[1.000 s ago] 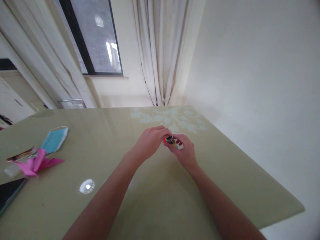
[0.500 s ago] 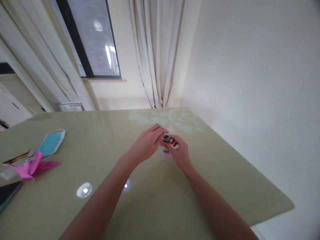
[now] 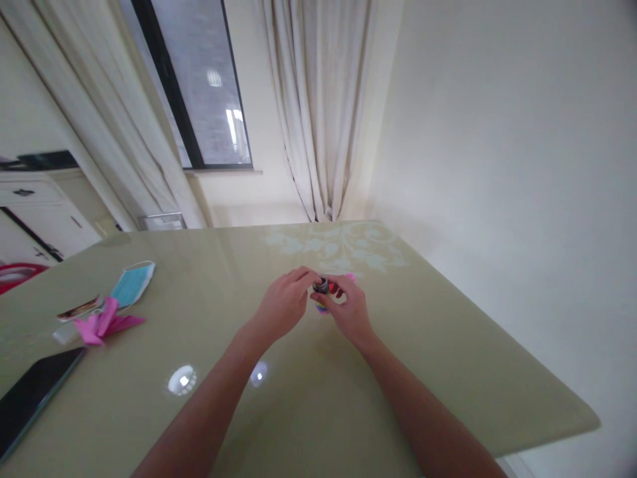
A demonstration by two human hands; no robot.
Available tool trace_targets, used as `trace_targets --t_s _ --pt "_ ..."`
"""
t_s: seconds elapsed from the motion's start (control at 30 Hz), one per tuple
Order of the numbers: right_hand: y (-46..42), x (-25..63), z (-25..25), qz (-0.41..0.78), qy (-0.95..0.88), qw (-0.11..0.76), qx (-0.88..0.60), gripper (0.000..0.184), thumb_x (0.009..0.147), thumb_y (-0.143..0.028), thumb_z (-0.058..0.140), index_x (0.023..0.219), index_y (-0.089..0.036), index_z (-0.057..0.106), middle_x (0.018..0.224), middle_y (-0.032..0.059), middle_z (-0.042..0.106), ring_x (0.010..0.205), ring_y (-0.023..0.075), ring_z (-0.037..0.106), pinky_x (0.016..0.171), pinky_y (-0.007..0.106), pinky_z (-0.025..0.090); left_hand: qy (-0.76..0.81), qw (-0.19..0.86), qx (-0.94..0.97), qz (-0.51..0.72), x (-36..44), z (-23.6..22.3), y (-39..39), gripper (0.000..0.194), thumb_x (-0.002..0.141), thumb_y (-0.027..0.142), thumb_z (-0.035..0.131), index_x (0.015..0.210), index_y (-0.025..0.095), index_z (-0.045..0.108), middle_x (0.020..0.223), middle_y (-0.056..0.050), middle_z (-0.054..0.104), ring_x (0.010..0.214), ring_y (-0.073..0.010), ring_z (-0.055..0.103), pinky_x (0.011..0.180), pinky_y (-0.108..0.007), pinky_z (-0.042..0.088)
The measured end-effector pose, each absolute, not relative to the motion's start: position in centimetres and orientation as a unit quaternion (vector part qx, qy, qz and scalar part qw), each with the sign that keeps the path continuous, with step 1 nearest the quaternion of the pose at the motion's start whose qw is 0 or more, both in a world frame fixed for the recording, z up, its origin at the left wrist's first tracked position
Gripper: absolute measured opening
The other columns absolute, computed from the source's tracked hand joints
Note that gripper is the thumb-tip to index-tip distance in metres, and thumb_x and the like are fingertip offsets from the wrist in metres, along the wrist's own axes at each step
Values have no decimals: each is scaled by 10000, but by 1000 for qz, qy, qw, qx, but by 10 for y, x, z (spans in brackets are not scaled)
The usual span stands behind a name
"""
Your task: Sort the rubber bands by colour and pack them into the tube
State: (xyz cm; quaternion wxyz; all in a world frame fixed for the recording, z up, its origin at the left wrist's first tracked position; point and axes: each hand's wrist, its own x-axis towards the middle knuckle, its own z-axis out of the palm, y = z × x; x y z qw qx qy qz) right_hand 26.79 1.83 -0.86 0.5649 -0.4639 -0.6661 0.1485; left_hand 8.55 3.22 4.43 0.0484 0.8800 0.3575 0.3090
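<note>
The right hand (image 3: 349,311) is closed on the jar (image 3: 321,287), a small thing with a dark, round top and a colourful lower part. Its thumb lies across the near side of the jar and its forefinger reaches along the far side, so that the jar sits between the two. The other fingers are curled loosely behind, with a gap showing between them and the thumb. Red spots show among these fingers; what they are is too small to tell.

The left hand (image 3: 284,304) is bent at the knuckles, back of the hand upward, its fingers together and reaching to the top of the jar from the left. The fingertips are at the rim and partly hidden, so I cannot tell whether they pinch something or only rest there.

The jar is between the two hands, roughly upright, over the middle of the table (image 3: 423,372). Whether its base touches the table I cannot tell. A bit of pink (image 3: 351,277) shows just beyond the right hand's knuckles.

Well apart, on the left of the table, a pink paper bird (image 3: 105,322) lies near a blue mask (image 3: 132,284), and a dark phone (image 3: 38,396) lies nearer the viewer.
</note>
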Motion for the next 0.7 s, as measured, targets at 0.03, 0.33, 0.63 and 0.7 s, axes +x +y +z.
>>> trace_targets --t_s 0.03,0.33,0.63,0.7 --pt "17 267 -8 147 -672 562 -460 342 866 -476 791 1100 -228 762 934 49 747 765 192 593 716 337 497 357 57 877 318 82 43 31 499 835 -61 416 1131 232 689 1174 -45 720 1126 -203 680 1040 -375 543" --pt "18 265 -12 128 -680 556 -460 384 841 -530 807 1084 -237 763 935 69 749 764 217 616 708 355 505 374 18 878 300 73 42 26 510 857 -51 442 1190 249 684 1191 -51 730 1105 -213 688 1014 -394 557" --pt "14 263 -9 128 -700 542 -446 345 861 -495 804 1084 -235 765 899 55 747 779 214 624 738 353 504 373 96 846 367 70 25 16 503 896 -35 384 1237 246 622 1209 -63 721 1127 -198 698 1008 -395 567" --pt "13 262 -9 138 -695 546 -448 341 855 -480 813 1083 -230 769 883 50 746 750 203 619 712 340 508 389 149 803 426 66 19 10 422 962 42 399 1293 242 570 1216 -72 729 1066 -185 723 958 -382 587"
